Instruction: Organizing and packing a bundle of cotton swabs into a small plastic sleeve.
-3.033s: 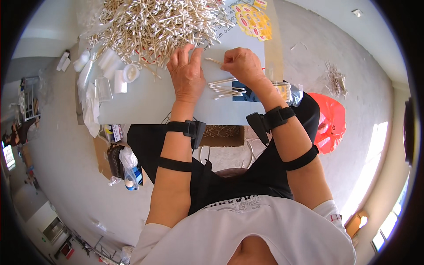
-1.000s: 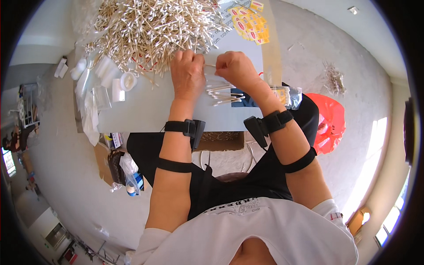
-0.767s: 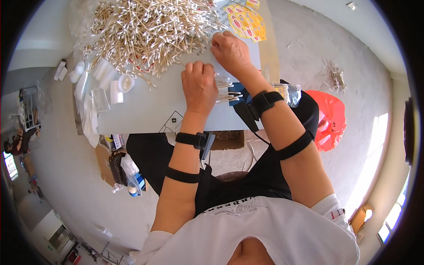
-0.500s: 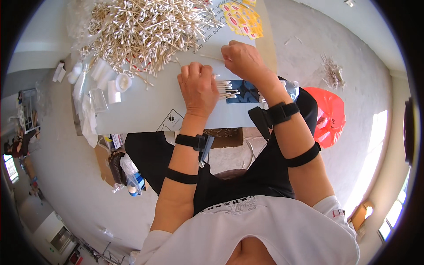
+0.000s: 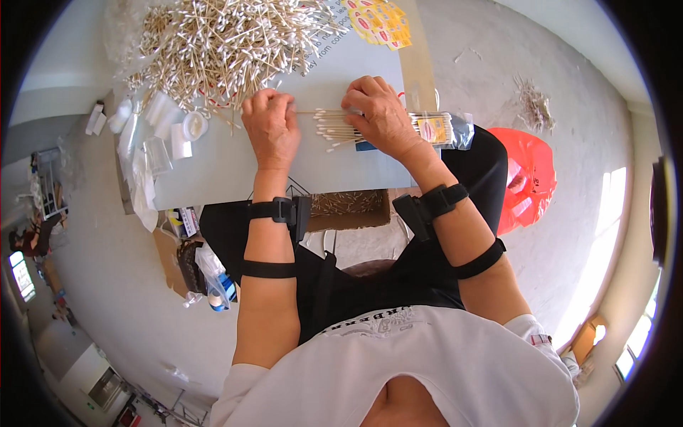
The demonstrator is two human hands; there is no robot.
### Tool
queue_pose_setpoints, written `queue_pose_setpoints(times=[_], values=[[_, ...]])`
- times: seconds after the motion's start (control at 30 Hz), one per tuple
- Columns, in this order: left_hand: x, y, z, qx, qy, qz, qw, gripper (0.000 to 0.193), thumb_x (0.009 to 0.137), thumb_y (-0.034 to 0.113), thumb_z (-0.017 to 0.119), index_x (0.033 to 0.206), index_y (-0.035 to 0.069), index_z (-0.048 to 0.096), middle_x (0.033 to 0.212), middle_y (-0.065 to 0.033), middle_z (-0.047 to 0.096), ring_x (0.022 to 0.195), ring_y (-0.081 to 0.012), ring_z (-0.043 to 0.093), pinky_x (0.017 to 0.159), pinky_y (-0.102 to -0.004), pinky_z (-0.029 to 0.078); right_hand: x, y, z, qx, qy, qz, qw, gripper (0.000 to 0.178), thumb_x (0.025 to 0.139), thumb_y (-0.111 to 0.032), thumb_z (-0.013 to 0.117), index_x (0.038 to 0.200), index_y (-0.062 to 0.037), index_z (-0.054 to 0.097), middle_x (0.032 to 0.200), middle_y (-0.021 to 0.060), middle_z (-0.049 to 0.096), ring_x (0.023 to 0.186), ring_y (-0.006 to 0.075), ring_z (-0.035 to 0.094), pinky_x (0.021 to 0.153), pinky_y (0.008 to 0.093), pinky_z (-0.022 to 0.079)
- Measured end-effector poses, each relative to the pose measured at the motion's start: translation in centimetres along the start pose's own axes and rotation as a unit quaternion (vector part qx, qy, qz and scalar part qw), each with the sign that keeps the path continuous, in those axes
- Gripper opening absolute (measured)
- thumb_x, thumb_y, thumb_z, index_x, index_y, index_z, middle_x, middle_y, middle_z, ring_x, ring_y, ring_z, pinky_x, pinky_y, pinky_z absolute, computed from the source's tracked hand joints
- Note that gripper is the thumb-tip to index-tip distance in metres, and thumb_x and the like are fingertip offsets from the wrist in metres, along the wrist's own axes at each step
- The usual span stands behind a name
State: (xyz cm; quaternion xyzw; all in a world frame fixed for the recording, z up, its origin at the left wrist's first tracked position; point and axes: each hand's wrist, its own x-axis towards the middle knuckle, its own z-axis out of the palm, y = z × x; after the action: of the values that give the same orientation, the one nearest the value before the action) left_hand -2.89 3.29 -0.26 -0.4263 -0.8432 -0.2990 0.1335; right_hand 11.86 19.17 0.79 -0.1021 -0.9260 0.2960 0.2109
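My left hand (image 5: 271, 129) is closed at the near edge of a big heap of cotton swabs (image 5: 228, 50), its fingertips pinched around a swab. A thin swab stick (image 5: 306, 112) spans the gap between my two hands. My right hand (image 5: 382, 117) curls its fingers at the other end of that stick, above a row of cotton swabs (image 5: 331, 128) lying side by side with white tips to the left. These swabs run under the right hand toward a clear packet with a yellow label (image 5: 434, 129). Fingertips of the right hand are partly hidden.
Yellow labels (image 5: 380, 23) lie at the table's far right. White rolls and clear plastic pieces (image 5: 171, 132) stand on the left. Below the table's near edge is a cardboard box of swabs (image 5: 348, 210). A red bag (image 5: 526, 181) sits on the floor at right.
My left hand has moved left, toward the heap. My right hand has come slightly nearer, over the row of swabs, uncovering the labelled packet at its right.
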Motion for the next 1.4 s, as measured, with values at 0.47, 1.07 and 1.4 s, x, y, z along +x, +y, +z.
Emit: queue_pose_setpoints(times=[0.47,1.07,1.4], values=[[-0.2,4.8,0.8,-0.057,-0.109,0.046,0.991,0.016,0.077,-0.002,0.065,0.090,0.007,0.065,0.104,-0.0056,0.057,0.105,-0.0285,0.050,0.090,-0.0415,0.041,-1.9,0.0,0.3,0.110,0.053,0.050,0.991,0.021,0.076,0.002,0.066,0.097,-0.0029,0.067,0.112,0.0119,0.061,0.105,0.0314,0.057,0.091,0.0384,0.048],[-4.1,5.9,0.2,-0.288,-0.119,-0.032,0.950,0.058,0.093,0.020,0.060,0.143,0.000,0.040,0.153,-0.0164,0.035,0.142,-0.0312,0.032,0.117,-0.0453,0.023,-5.3,-1.5,-0.9,0.218,0.069,0.216,0.949,0.025,0.085,0.006,0.063,0.109,-0.0011,0.065,0.108,0.0065,0.062,0.099,0.0141,0.061,0.083,0.0299,0.051],[-5.5,7.8,-0.8,0.005,-0.238,0.055,0.970,0.085,0.085,0.043,0.068,0.150,0.003,0.031,0.157,-0.0167,0.028,0.147,-0.0302,0.024,0.119,-0.0526,0.014,-6.4,-2.1,-1.3,-0.042,0.019,0.028,0.999,0.013,0.074,-0.001,0.070,0.082,-0.0030,0.059,0.086,0.0096,0.055,0.084,0.0304,0.060,0.070,0.0391,0.051]])
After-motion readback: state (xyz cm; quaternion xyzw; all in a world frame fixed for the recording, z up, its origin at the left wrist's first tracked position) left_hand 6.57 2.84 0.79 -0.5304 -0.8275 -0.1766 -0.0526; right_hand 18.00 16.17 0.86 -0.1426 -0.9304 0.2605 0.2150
